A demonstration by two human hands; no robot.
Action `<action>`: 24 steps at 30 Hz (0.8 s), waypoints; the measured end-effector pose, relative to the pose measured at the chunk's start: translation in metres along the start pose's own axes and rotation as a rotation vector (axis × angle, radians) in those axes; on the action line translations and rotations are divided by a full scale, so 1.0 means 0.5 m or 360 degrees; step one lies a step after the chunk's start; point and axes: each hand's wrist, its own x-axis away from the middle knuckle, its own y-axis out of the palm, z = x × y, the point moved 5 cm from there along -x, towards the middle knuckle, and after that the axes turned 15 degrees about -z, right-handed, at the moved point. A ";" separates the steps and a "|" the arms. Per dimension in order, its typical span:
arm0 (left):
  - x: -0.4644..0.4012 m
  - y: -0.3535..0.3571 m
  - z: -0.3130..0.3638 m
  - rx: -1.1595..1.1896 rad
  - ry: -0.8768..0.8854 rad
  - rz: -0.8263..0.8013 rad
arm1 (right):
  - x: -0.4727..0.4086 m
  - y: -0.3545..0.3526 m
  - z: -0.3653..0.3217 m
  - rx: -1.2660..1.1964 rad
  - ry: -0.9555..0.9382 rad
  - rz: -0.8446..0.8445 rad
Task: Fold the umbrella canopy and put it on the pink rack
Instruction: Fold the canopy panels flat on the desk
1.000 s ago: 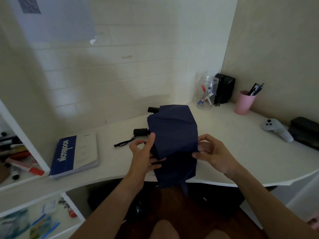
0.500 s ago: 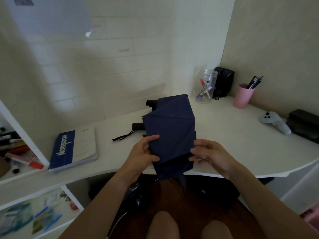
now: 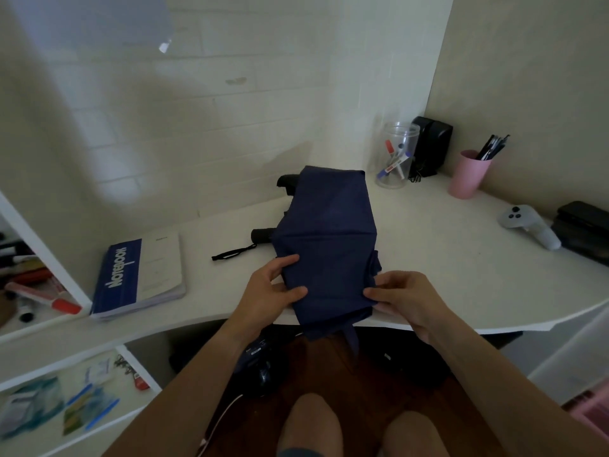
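Observation:
A navy blue umbrella canopy (image 3: pixel 326 239) lies on the white desk (image 3: pixel 445 268), its near end hanging over the desk's front edge. Its black handle (image 3: pixel 262 235) with a wrist strap (image 3: pixel 232 253) pokes out on the left side. My left hand (image 3: pixel 268 291) pinches the canopy's near left edge. My right hand (image 3: pixel 403 298) grips the near right edge. A pink rack (image 3: pixel 590 412) shows only as a corner at the bottom right.
A blue notebook (image 3: pixel 138 275) lies left on the desk. At the back right stand a clear jar of markers (image 3: pixel 395 156), a black speaker (image 3: pixel 430 143) and a pink pen cup (image 3: pixel 468 174). A grey controller (image 3: pixel 527 225) lies right. White shelves (image 3: pixel 66 351) sit at left.
My left hand closed onto the canopy's left edge; earlier its fingers were spread. The head view tipped downward, so my knees now show.

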 end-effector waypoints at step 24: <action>-0.056 -0.029 0.005 -0.0299 0.0067 -0.0228 | -0.054 -0.007 -0.045 0.0620 -0.0273 0.0356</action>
